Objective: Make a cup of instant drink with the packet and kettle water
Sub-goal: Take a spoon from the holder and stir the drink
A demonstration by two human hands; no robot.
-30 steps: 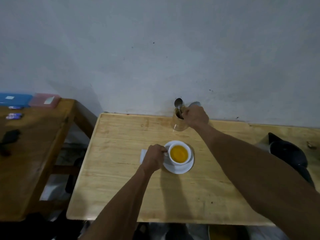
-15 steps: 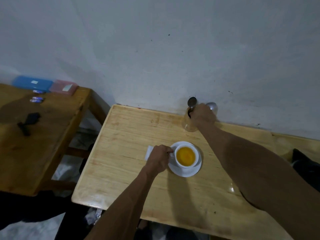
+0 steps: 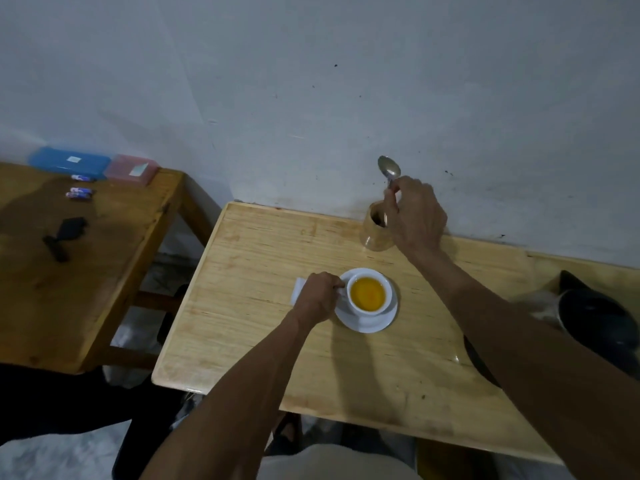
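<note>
right hand (image 3: 414, 216) pinching spoon (image 3: 389, 172) upright, bowl up | left hand (image 3: 318, 296) gripping cup (image 3: 367, 294) handle

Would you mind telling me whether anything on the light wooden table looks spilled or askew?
Nothing stands out: the cup sits upright on its saucer, its orange drink contained, with no obvious puddle on the table.

No readable text; labels on blue box (image 3: 69, 162) and pink box (image 3: 131, 169) illegible.

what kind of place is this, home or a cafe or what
Probably a plain room in a home or workplace, not a cafe: a scuffed bare wall, two simple wooden tables, and plastic boxes on the side one.
</note>
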